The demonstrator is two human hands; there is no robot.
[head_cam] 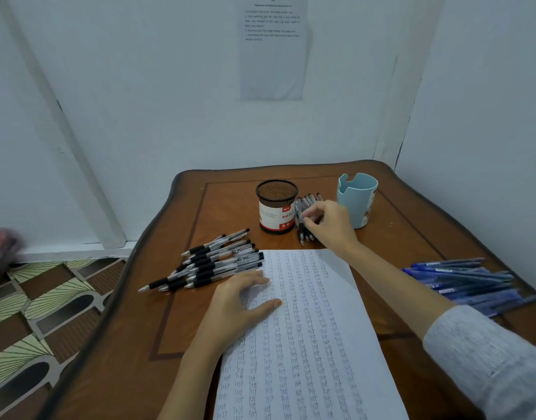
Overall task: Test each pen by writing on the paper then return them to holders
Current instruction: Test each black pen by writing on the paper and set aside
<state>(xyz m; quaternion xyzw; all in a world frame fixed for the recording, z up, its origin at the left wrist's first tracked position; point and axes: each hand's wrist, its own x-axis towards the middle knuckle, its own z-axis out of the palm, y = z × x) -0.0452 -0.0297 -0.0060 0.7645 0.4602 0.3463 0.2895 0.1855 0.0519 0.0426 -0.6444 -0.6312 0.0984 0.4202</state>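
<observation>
The paper (306, 344), covered in rows of tiny marks I can't read, lies nearest on the table (182, 328). The left hand (242, 301) presses it, fingers straight and slightly apart. Farther on, the right hand (327, 222) curls its fingers round black pens (304, 213), between the mesh holder (277, 207), labelled "Ball Pe…", and the blue cup (356, 201).

Dim cool light, soft shadows, wide-angle edge warp, slight blur lower left.

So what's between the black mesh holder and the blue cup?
In the head view, a bunch of black pens sits between the mesh holder and blue cup, gripped by the right hand.
</observation>
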